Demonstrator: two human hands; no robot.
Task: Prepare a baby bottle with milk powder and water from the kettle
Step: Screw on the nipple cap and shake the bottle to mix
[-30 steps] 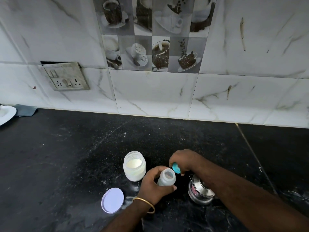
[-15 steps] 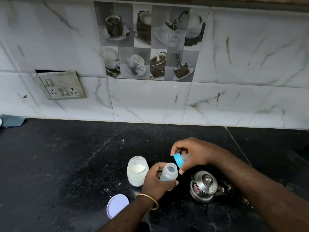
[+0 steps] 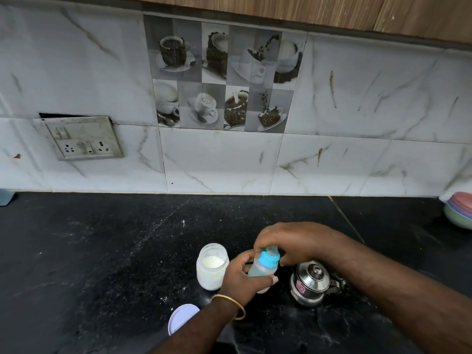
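A small clear baby bottle [image 3: 259, 270] stands on the black counter, gripped around its body by my left hand [image 3: 242, 278], which wears a gold bangle. Its blue cap with teat [image 3: 268, 259] sits on the bottle's neck, and my right hand [image 3: 291, 242] holds it from above. An open glass jar of white milk powder [image 3: 212, 270] stands just left of the bottle. The jar's pale lid [image 3: 180, 316] lies flat in front of it. A small steel kettle [image 3: 310, 282] with its lid on stands right of the bottle, under my right forearm.
The black counter [image 3: 102, 251] runs back to a white tiled wall with a switch plate [image 3: 81, 139] at the left. Stacked coloured bowls [image 3: 459, 209] sit at the far right edge. A grey object [image 3: 6, 196] lies at the far left. Powder specks dot the counter.
My right hand brought the blue cap from beside the bottle onto its neck. The left hand kept hold of the bottle. The camera tilted upward.
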